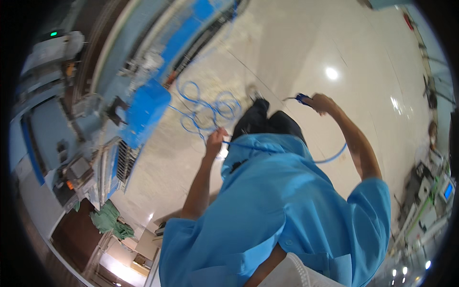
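Observation:
My left hand [216, 137] is closed around a thin blue hose [210, 109] that lies in loose coils on the pale glossy floor in front of me. My right hand [323, 103] is raised to the right and grips a small blue nozzle [302, 99] at the hose's end. From the nozzle the hose hangs in a loop [334, 155] under my right forearm and runs back across my blue shirt toward the left hand. My dark trousers [267, 122] show between the two hands.
A blue machine housing [146, 111] with grey frames and cabling stands along the left. A green cloth [112, 221] lies lower left beside it. Equipment with a small lit blue screen [448, 191] sits at the right edge. Shiny floor [330, 52] spreads ahead.

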A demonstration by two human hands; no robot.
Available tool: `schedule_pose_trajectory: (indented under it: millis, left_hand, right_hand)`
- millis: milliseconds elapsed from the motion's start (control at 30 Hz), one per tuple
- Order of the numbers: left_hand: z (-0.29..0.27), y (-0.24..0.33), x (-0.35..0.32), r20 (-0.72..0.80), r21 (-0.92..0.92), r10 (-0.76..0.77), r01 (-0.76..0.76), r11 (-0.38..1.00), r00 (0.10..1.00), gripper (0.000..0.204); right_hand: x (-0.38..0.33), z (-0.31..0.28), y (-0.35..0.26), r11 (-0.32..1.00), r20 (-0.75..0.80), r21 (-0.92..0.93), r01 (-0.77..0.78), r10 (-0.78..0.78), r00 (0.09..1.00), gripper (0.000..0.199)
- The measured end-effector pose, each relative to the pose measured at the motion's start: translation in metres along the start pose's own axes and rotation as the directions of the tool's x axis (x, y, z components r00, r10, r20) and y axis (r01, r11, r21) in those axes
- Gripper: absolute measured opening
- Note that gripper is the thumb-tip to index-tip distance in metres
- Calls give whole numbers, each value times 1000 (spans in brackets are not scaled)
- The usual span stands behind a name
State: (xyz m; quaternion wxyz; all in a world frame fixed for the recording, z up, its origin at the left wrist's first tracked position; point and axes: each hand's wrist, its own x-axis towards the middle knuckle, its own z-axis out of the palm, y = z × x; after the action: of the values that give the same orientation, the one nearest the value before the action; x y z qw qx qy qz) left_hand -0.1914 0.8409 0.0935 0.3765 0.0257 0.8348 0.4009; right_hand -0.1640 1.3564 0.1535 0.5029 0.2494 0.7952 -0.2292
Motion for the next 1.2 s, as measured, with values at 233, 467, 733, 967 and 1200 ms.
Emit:
schedule_pose_trajectory:
  millis: [233,467,733,967,1200]
  left_hand:
    - [-35,81,90,-196,-55,107,-120,991,975,51]
    - [-54,138,158,-298,-155,-122,78,985,947,54]
    - [-53,211,204,-588,-244,-198,61,968,784,43]
    - [-21,276,237,-726,-240,-238,87,967,645,48]
    - [-2,314,272,-635,-346,-368,176,922,680,52]
  right_hand:
    - [19,-182,-26,876,16,442,191,-220,975,57]
    - [113,-399,-162,360,-530,708,607,-297,794,64]
    - [228,-564,-343,278,-413,767,578,-476,776,63]
    - [315,-672,-393,356,-350,717,599,-560,751,63]
    - [375,-738,-389,371,-500,697,614,-362,786,58]
